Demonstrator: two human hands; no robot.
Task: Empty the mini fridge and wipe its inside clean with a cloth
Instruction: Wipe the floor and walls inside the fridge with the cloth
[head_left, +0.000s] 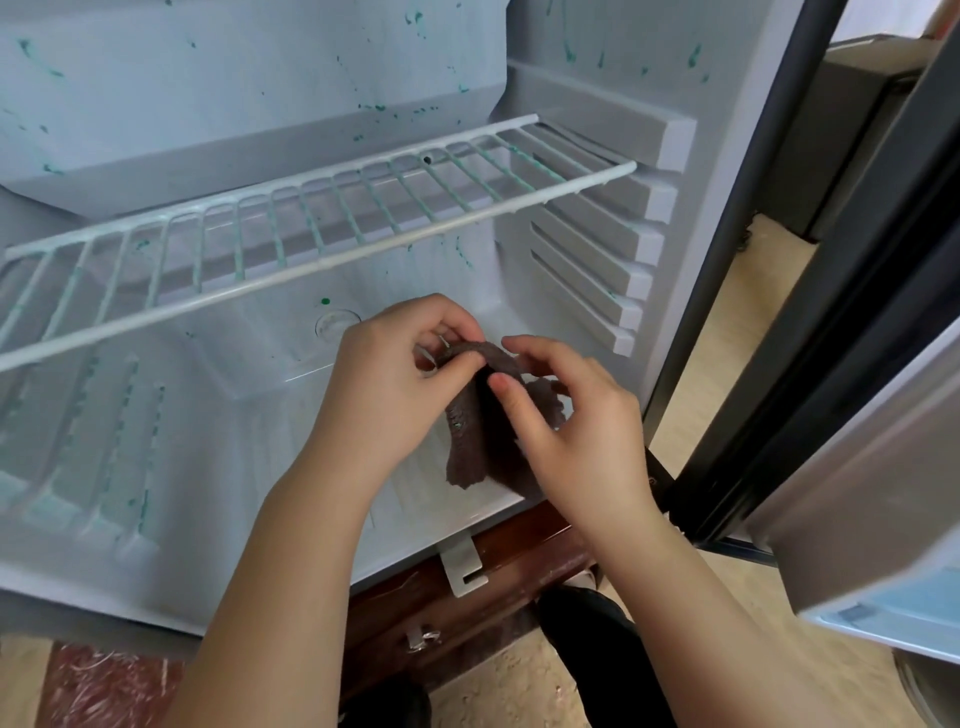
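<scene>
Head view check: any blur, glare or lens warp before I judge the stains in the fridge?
Head view: wide-angle warp bows the wire shelf; lower-left fridge wall is blurred; cloth is sharp; light soft, no strong glare; green stains on the back wall read clearly.

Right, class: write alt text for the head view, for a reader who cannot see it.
The left hand and right hand pinch a brown cloth over the floor of an open mini fridge. Green stains fleck its inside and wire shelf.
</scene>
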